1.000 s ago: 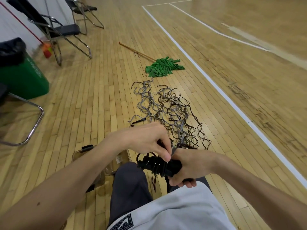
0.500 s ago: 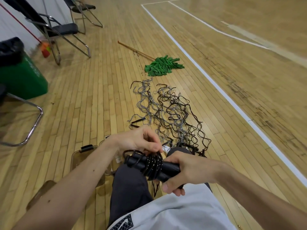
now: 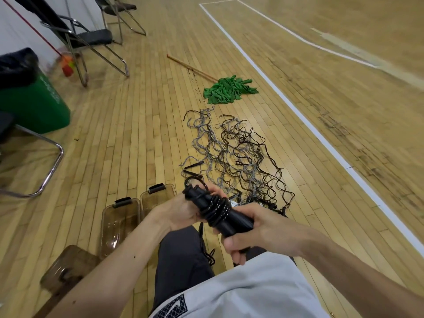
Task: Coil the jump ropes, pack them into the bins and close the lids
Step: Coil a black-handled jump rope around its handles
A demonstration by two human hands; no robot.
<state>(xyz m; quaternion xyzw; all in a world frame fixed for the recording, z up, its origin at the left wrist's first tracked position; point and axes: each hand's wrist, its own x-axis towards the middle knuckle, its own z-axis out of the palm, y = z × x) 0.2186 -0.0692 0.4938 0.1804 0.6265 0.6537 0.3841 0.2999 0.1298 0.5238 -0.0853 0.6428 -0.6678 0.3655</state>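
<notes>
- The right hand (image 3: 254,228) grips the near end of the paired black handles (image 3: 236,222), fingers curled under them and thumb on top.
- The left hand (image 3: 181,211) holds the far end, its fingers wrapped round the handles from behind.
- The black jump rope (image 3: 215,208) is wound in tight turns round the middle of the handles, held above the person's lap; a short loose end hangs below.
- Two translucent brown bins (image 3: 119,222) stand side by side on the wooden floor (image 3: 137,134), just left of the left hand.
- A tangle of loose jump ropes (image 3: 236,157) lies ahead on the floor.
- A green mop (image 3: 229,88) lies beyond the tangle.
</notes>
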